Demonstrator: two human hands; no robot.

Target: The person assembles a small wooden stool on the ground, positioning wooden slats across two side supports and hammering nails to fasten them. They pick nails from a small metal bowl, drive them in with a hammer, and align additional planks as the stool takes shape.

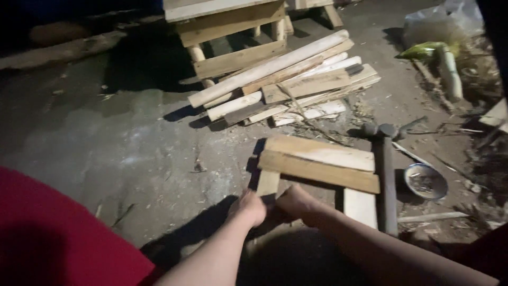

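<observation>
Both hands, left hand [250, 207] and right hand [293, 202], grip the near left leg of a wooden frame [317, 161]; a hammer [387, 169] lies just right.

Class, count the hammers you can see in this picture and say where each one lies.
1. The hammer lies on the ground just right of the wooden frame, between it and the small metal bowl. Others may be hidden in the dark.

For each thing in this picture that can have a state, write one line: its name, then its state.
Left hand: closed on the frame's leg.
Right hand: closed on the same leg.
Wooden frame: lying flat, slats across two legs.
Hammer: lying on the ground, unheld.
Metal bowl: upright; contents unclear.
Wood pile: loosely stacked.
Wooden stand: upright.
</observation>
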